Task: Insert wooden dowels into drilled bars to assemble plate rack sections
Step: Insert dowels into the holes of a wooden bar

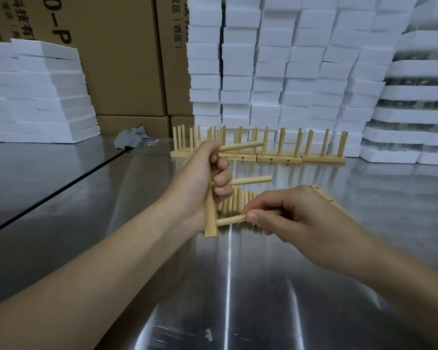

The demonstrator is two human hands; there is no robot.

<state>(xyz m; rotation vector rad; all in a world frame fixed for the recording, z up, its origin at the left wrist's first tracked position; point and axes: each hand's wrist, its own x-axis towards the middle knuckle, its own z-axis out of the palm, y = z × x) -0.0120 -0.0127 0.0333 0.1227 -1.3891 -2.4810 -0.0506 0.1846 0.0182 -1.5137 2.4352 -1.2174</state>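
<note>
My left hand [202, 178] grips a drilled wooden bar [210, 221] held nearly upright, its lower end close to the metal table. Two dowels stick out of the bar to the right: an upper dowel [240, 147] and a middle dowel [253, 180]. My right hand [286, 215] pinches a third dowel [230, 220] whose left tip meets the bar near its lower end. Behind my hands lies a pile of loose dowels [234, 202]. Loose drilled bars [326, 198] lie behind my right hand, partly hidden by it.
Several finished rack sections [278, 152] stand in a row at the back of the shiny metal table [228, 286]. White foam blocks [288, 72] and cardboard boxes [122, 59] are stacked behind. A grey rag [132, 138] lies at the back left.
</note>
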